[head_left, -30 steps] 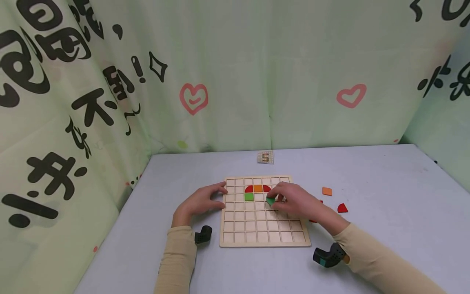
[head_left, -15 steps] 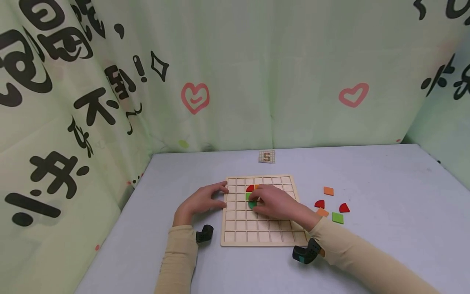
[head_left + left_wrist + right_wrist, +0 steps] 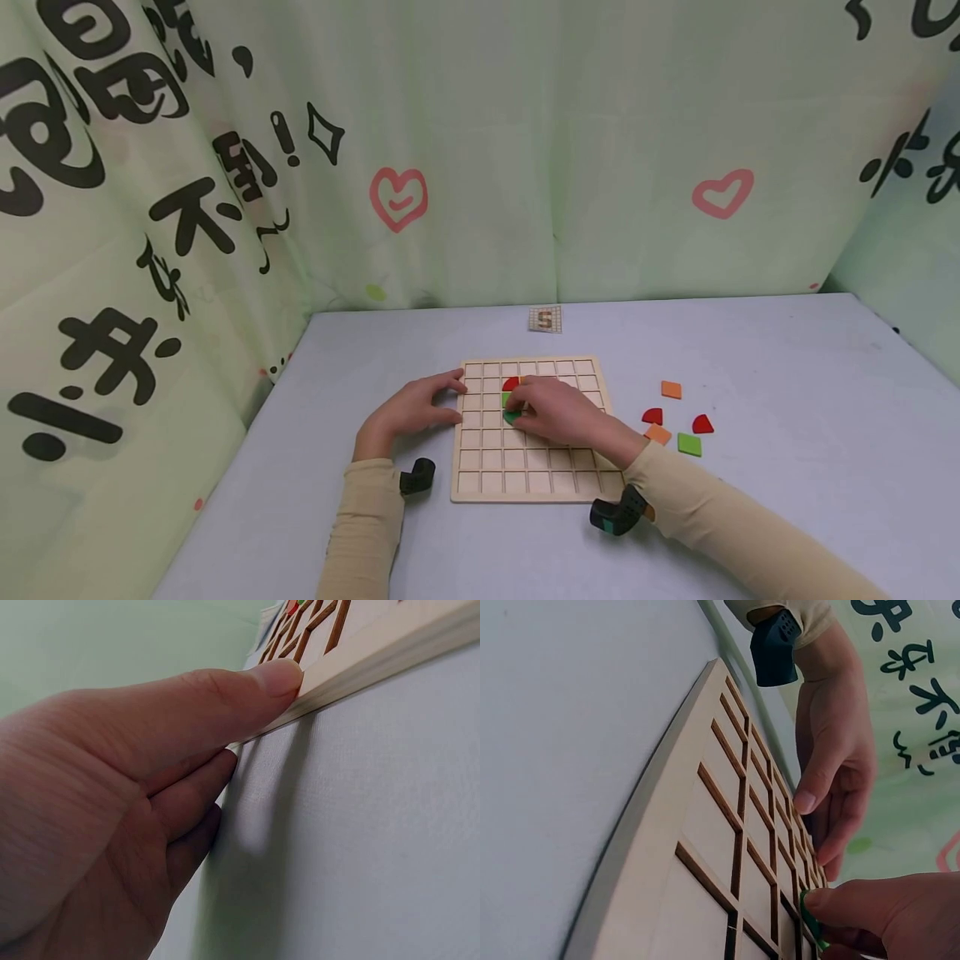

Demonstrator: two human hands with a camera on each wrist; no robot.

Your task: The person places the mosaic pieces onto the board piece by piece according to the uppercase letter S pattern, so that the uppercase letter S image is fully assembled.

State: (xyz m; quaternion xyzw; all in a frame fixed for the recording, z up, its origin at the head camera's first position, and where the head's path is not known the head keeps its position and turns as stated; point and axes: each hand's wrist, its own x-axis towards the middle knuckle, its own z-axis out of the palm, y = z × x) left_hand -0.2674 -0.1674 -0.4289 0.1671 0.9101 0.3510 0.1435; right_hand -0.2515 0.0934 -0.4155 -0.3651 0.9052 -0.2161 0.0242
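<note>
A wooden grid board (image 3: 491,483) lies on the table in the head view. My right hand (image 3: 558,410) reaches across it, thumb and fingers pinching a dark green piece with a curved edge (image 3: 512,417) low over a cell. In the right wrist view the green piece (image 3: 808,907) shows between thumb and fingers at the grid bars. Just behind it sit a light green square (image 3: 506,401) and a red quarter-round piece (image 3: 511,384); the hand covers much of the row. My left hand (image 3: 408,412) rests at the board's left edge, its thumb (image 3: 277,677) touching the rim.
Loose pieces lie right of the board: an orange square (image 3: 671,389), a second orange square (image 3: 657,433), a light green square (image 3: 689,444) and two red quarter-rounds (image 3: 652,416). A small printed card (image 3: 545,319) lies behind the board. Patterned curtains (image 3: 480,250) hang behind the table.
My right hand has carried the dark green piece left across the board to below the light green square, then shifted only slightly. The left hand has stayed at the board's edge.
</note>
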